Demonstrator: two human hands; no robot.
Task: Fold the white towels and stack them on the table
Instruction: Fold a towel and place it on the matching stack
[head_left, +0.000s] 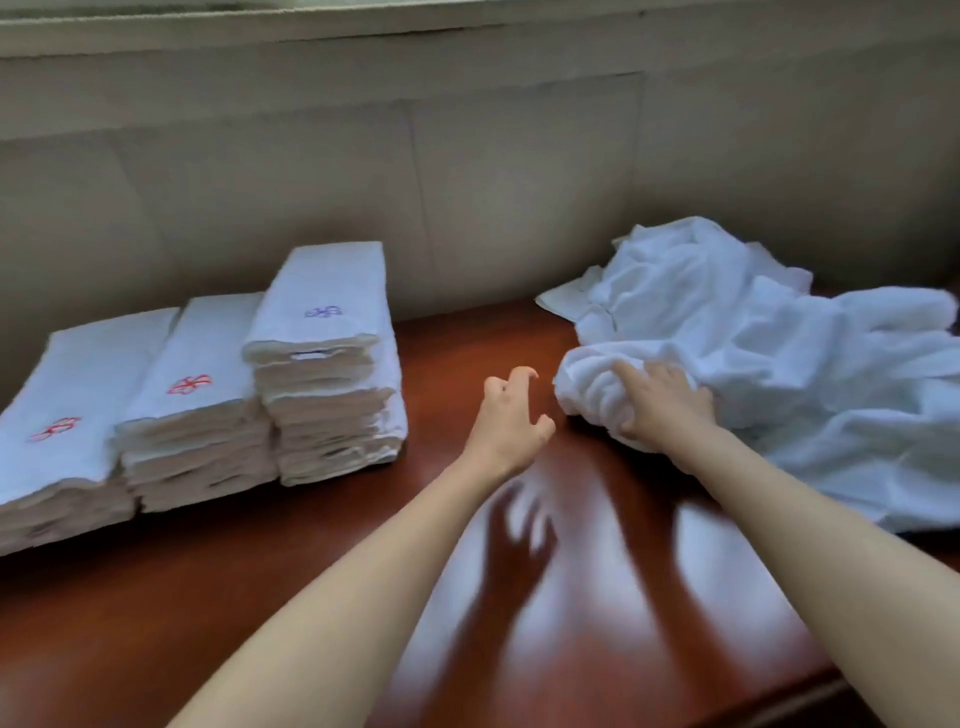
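1. Curling round a bunched fold of terry, the fingers (626, 375) of the right hand (662, 402) grip the near-left edge of the loose towel heap (753, 353); the left hand (511, 423) hangs just left of that heap, fingers spread and half bent, holding nothing.
2. Handling, as I judge it: soft, limp and light cloth that drags its neighbours along. A hem or corner looks a better hold than a bunched middle, so one towel peels free.
3. The heap lies on the dark wooden surface (467, 358), with bare wood between it and the folded work.
4. Left of the heap, well apart, stand three folded stacks (208, 395) side by side; the stack nearest the heap is the tallest.
5. Counting: one heap, towels within it too tangled to number; three stacks, layers too blurred to count; three embroidered marks, two red, one purple.
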